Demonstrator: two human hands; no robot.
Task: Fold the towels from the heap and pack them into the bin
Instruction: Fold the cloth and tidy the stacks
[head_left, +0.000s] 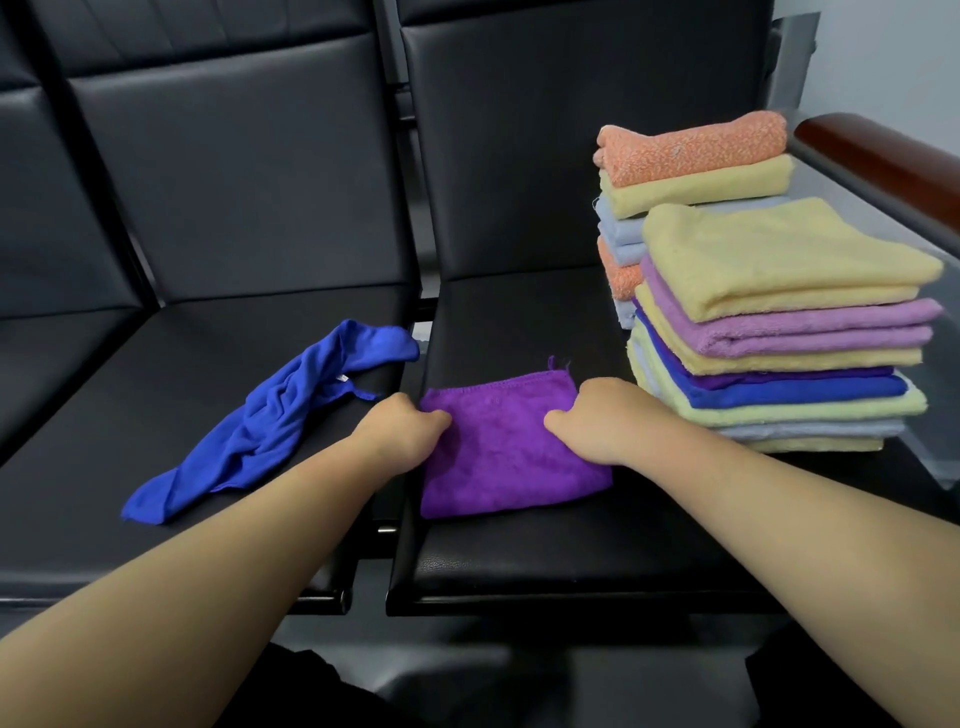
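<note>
Purple towel (498, 457) is lying folded into a small rectangle near the front left corner of the right seat (545, 561). Left hand (400, 431) is pinching its left edge, thumb on top and fingers curled. Right hand (602, 415) is gripping the far right corner the same way. Both hands are closed on the cloth.

Blue towel (270, 421) is lying crumpled and unfolded along the right edge of the left seat (156, 519), apart from the hands.

Two stacks are standing on the right side of the right seat: front stack (779, 332) and back stack (691, 166), both neatly folded and sitting beside the armrest (883, 156).

Judging progress: folding is nearing its end, with only the blue towel showing as unfolded. The bin is not plainly showing, so whether packing is under way cannot be told.
</note>
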